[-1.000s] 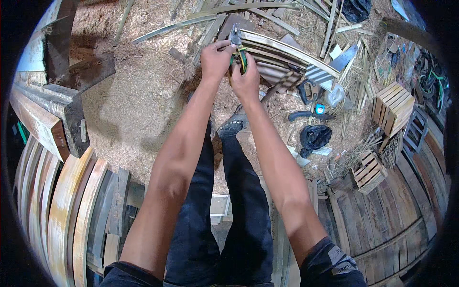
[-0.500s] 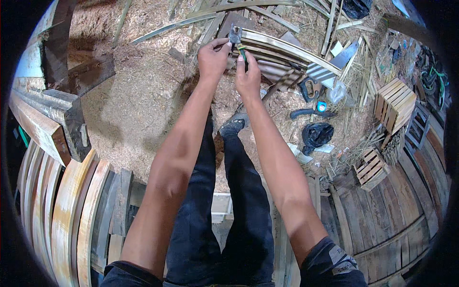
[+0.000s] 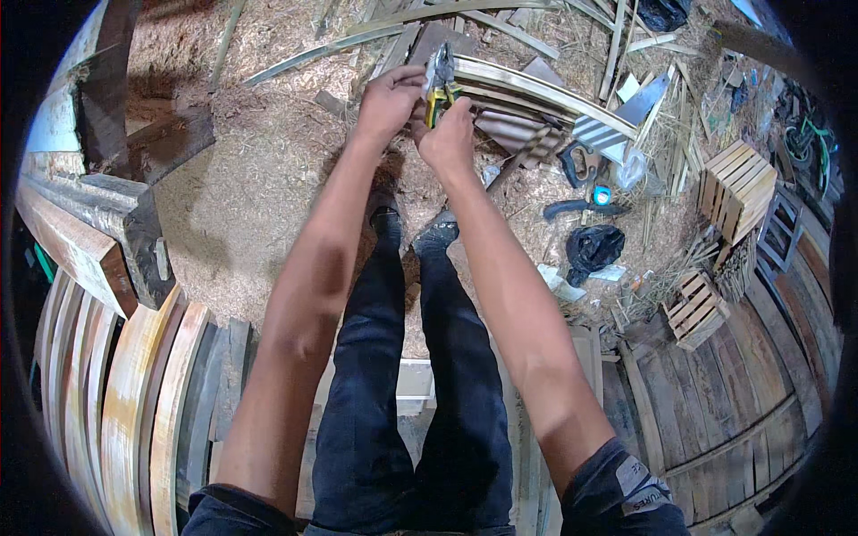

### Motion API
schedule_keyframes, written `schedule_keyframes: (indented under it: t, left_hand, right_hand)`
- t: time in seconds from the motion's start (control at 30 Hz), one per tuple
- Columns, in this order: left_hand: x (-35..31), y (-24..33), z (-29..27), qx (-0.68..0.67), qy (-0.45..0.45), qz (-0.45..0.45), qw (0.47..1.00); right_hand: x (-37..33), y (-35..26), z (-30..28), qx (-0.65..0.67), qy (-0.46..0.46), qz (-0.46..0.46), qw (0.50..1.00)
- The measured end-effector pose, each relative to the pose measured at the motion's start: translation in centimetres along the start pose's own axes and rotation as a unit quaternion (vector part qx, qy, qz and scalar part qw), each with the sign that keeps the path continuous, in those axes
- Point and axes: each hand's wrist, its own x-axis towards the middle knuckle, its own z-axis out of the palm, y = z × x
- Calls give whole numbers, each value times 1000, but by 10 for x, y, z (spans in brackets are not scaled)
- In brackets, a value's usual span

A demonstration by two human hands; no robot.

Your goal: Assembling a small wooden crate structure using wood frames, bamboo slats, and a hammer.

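Both arms were stretched out over the sawdust floor, and the work sat right at the fingertips. The left hand (image 3: 389, 98) was curled around the metal head of a pair of pliers (image 3: 438, 80), fingers clenched on the upper part near the jaws. The right hand (image 3: 450, 138) was wrapped tight around the yellow-green handles just below, so the tool was pinched between both hands, above the person's shoes and just in front of a long curved wooden strip (image 3: 536, 87).

Whether the tool's nose actually bit on anything, the view was too small to tell.

By the look of it the pliers were a stiff, compact steel tool, light enough for one hand, with sleeved handles that offered the sure grip; the bare head looked smoother and likelier to slip under a sweaty palm. The handles seemed the place to squeeze, the head only to steady.

Off to the right lay a black bag (image 3: 594, 248), a small blue object (image 3: 601, 195) and two slatted wooden crates (image 3: 737, 183). Bent planks (image 3: 134, 393) were stacked at the left.
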Motion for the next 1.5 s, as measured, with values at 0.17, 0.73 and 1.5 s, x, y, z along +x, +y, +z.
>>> schedule_keyframes:
  t: [0.17,0.73,1.5]
  left_hand:
    - [22,-7,-10,374,-110,228,892]
    - [54,4,-12,407,-192,281,847]
    - [53,-2,-8,424,-147,282,848]
  right_hand:
    - [-3,-5,4,-24,13,49,998]
    - [-3,-15,4,59,23,95,993]
    - [8,17,4,260,-58,42,963]
